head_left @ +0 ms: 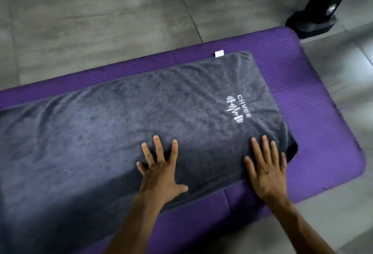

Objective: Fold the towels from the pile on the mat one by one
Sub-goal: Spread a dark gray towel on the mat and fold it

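From the head camera, a dark grey towel (121,128) lies spread flat along a purple mat (314,124) on a floor of grey tiles (80,21). The towel carries a pale embroidered logo (239,110) near its right end: a row of jagged bars like a pulse line with thicker bars at either end, and beside it lettering that reads mirrored and turned sideways from here. "CHA" can be made out in the upper line; the rest of the lettering is too small and reversed to read with confidence. A small white tag (219,54) sticks out from the towel's far edge and rests on the mat; no writing shows on it.

The towel's long axis runs with the mat's, from the lower left of the view up toward the right, and its left part runs out of the frame. Its right end stops short of the mat's rounded right end, leaving a band of bare purple. The near right corner (292,149) curls up slightly.

The left hand (159,175) lies palm down on the towel near its near edge, fingers splayed wide. The right hand (265,169) lies flat by the near right corner, fingers straight and only loosely apart. Neither pinches any cloth.

A black stand (314,19) rests on the tiles beyond the mat's far right corner.
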The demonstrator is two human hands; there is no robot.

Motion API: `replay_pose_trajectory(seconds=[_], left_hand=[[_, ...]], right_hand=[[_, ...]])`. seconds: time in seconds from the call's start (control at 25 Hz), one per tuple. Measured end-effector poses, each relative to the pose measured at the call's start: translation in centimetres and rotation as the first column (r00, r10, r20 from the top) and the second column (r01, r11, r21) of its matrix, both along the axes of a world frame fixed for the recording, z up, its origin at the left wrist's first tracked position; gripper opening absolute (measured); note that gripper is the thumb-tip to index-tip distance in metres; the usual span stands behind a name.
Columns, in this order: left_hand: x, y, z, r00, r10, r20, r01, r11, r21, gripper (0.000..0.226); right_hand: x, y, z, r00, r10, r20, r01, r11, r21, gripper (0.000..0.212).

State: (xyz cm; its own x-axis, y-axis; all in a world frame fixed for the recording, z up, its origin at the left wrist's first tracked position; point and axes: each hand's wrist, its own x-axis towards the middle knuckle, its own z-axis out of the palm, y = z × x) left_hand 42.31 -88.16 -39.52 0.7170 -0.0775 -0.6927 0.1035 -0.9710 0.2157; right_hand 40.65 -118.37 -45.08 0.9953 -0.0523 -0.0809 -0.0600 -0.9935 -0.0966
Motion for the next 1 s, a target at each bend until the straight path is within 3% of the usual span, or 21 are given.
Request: replay_pose_trajectory(seconds=[0.12,0.24,0.36,0.44,0.48,0.56,0.64,0.84,1.0], left_hand=[[-3.1,-0.4,-0.7,0.98,-0.074,0.184,0.072,0.997,0.014,0.107],[-8.3,-1.2,-1.5,0.888,-0.198,0.414,0.209,0.978,0.02,0.046],[-11.4,-1.0,-2.3,0.807,-0.278,0.521,0.295,0.954,0.053,0.022],[-10.9,-0.5,-2.1,0.79,-0.278,0.547,0.294,0.954,0.062,0.028],[-10.5,-0.3,-2.0,0.795,-0.284,0.537,0.29,0.954,0.074,0.043],[-9.6,0.0,-1.5,0.83,-0.276,0.484,0.255,0.961,0.11,0.071],[-8.9,0.5,-1.2,0.854,-0.244,0.459,0.222,0.97,0.103,0.079],[-8.6,1.8,-1.3,0.842,-0.227,0.49,0.264,0.965,-0.006,0.062],[-8.8,3.5,-1.7,0.804,-0.322,0.5,0.363,0.932,0.015,0.079]], right_hand=[[1.1,-4.4,0.8,0.975,-0.222,0.009,0.221,0.972,0.074,0.064],[2.7,-5.2,2.6,0.829,-0.559,0.004,0.538,0.801,0.263,0.057],[3.5,-6.0,3.5,0.76,-0.646,-0.073,0.612,0.674,0.413,0.033],[3.9,-6.7,3.4,0.741,-0.649,-0.172,0.628,0.579,0.521,0.021],[4.1,-7.1,3.4,0.721,-0.662,-0.204,0.633,0.51,0.583,0.018],[4.3,-8.3,3.2,0.691,-0.676,-0.256,0.609,0.354,0.71,0.031],[4.3,-9.0,3.6,0.7,-0.651,-0.294,0.581,0.278,0.765,0.038],[3.7,-10.1,3.4,0.798,-0.503,-0.333,0.513,0.277,0.812,0.058],[3.0,-10.0,2.8,0.859,-0.412,-0.303,0.471,0.405,0.784,0.049]])
